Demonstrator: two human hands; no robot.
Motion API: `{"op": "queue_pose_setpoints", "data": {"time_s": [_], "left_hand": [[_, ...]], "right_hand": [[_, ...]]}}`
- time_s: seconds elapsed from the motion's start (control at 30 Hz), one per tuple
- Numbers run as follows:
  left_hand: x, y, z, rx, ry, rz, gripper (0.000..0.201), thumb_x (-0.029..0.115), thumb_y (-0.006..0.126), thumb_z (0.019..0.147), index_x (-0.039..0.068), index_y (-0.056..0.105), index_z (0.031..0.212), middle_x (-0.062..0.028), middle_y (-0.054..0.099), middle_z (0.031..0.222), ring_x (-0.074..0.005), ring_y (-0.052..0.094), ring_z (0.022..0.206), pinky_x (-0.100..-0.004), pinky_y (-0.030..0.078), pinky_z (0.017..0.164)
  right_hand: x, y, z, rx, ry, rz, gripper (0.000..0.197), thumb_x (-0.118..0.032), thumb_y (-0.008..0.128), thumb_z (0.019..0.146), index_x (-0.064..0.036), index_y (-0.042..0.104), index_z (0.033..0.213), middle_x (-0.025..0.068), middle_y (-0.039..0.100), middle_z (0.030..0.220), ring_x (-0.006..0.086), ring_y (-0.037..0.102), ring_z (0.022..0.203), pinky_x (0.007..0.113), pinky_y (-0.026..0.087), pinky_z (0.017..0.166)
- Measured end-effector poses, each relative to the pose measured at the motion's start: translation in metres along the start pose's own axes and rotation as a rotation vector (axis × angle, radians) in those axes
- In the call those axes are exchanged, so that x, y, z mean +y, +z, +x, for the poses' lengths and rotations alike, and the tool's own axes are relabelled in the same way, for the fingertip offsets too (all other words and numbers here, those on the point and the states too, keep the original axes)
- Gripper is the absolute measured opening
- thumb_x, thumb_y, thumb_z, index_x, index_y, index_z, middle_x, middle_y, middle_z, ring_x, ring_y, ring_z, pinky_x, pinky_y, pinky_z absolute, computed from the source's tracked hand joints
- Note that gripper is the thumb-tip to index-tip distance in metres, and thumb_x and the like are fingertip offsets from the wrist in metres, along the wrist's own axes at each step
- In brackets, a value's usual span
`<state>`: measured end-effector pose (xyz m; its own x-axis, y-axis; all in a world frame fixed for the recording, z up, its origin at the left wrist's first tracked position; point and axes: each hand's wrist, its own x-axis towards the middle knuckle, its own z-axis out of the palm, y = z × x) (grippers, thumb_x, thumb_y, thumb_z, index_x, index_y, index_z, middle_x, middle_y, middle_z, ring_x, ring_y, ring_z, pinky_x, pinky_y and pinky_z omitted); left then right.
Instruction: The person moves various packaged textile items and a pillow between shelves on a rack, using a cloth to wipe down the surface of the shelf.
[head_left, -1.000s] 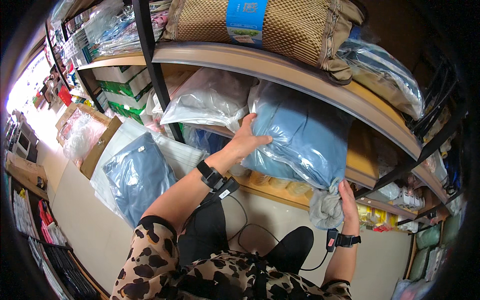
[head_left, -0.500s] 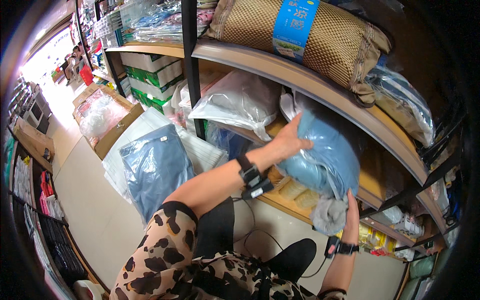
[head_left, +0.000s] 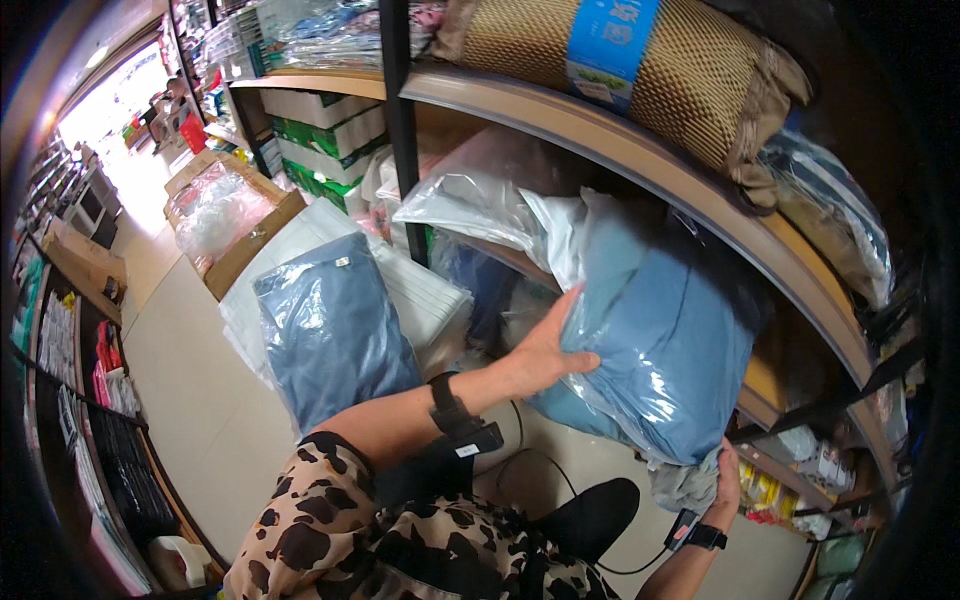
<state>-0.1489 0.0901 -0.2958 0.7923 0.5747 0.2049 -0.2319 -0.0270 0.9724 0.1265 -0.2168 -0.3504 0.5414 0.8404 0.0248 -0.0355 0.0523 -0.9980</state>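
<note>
Swinging its broad face into view since the earlier frame, the plastic-bagged blue bundle (head_left: 670, 340) is hanging between both hands beside the shelf (head_left: 600, 130). The left hand (head_left: 542, 357) is pinching its edge, grip closed; the right hand (head_left: 729, 482) is touching gray cloth (head_left: 685, 488) at its lower corner, how tightly I cannot tell. Another blue package (head_left: 335, 320) is lying leftward on white packages (head_left: 430, 300).

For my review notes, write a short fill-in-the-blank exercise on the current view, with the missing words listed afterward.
1. The left hand grips a clear bag packed with something coloured ____.
2. The bunched material beside the right hand is ____ in colour.
3. Another wrapped bundle lies to the person's ____ of that bag.
4. The strap on the right wrist is ____ in colour.

Missing words: blue; gray; left; black
</note>
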Motion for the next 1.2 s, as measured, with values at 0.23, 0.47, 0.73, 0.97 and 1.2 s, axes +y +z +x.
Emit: {"op": "queue_pose_setpoints", "data": {"time_s": [0.23,0.47,0.73,0.97,1.2], "left_hand": [[-0.001,-0.034,-0.015,-0.077,-0.069,0.084,0.086,0.005,0.065,0.070,-0.001,0.010,0.137,-0.0139,0.021,0.138,-0.0199,0.019,0.127,-0.0295,0.016,0.104],[0.010,-0.030,-0.017,-0.037,-0.128,-0.088,0.092,-0.005,0.059,0.066,0.008,0.006,0.139,-0.0095,0.019,0.139,-0.0192,0.024,0.124,-0.0300,0.029,0.097],[0.002,-0.038,-0.025,-0.008,-0.193,-0.175,0.097,-0.011,0.051,0.060,0.012,0.003,0.140,-0.0068,0.023,0.136,-0.0178,0.030,0.118,-0.0273,0.034,0.089],[-0.007,-0.043,-0.029,-0.033,-0.351,-0.329,0.090,-0.006,0.049,0.062,0.012,0.007,0.139,-0.0066,0.032,0.129,-0.0175,0.037,0.113,-0.0270,0.034,0.090],[0.022,-0.026,-0.020,0.137,-0.324,-0.319,0.090,0.018,0.068,0.071,0.005,0.007,0.137,-0.0141,0.031,0.129,-0.0216,0.036,0.116,-0.0330,0.032,0.096]], "right_hand": [[-0.006,0.018,0.046,0.192,0.334,0.338,0.058,-0.048,0.045,0.086,-0.0010,0.046,0.121,0.0098,0.051,0.117,0.0200,0.050,0.105,0.033,0.042,0.088],[-0.011,0.054,0.085,0.143,0.173,-0.199,0.046,-0.032,0.055,0.085,0.0015,0.048,0.116,0.0072,0.054,0.108,0.0166,0.050,0.098,0.028,0.039,0.085],[-0.085,0.066,0.109,-0.051,-0.137,-0.296,0.028,-0.016,0.050,0.087,0.0001,0.052,0.110,0.0000,0.055,0.099,0.0081,0.048,0.088,0.023,0.038,0.079],[-0.087,0.099,0.167,-0.191,0.045,-0.483,0.032,-0.027,0.053,0.086,0.0011,0.055,0.100,-0.0010,0.055,0.089,0.0075,0.045,0.081,0.024,0.039,0.074],[-0.069,0.074,0.131,0.055,0.174,-0.488,0.043,-0.034,0.056,0.084,0.0027,0.054,0.105,0.0058,0.057,0.094,0.0130,0.050,0.085,0.025,0.039,0.078]]}}
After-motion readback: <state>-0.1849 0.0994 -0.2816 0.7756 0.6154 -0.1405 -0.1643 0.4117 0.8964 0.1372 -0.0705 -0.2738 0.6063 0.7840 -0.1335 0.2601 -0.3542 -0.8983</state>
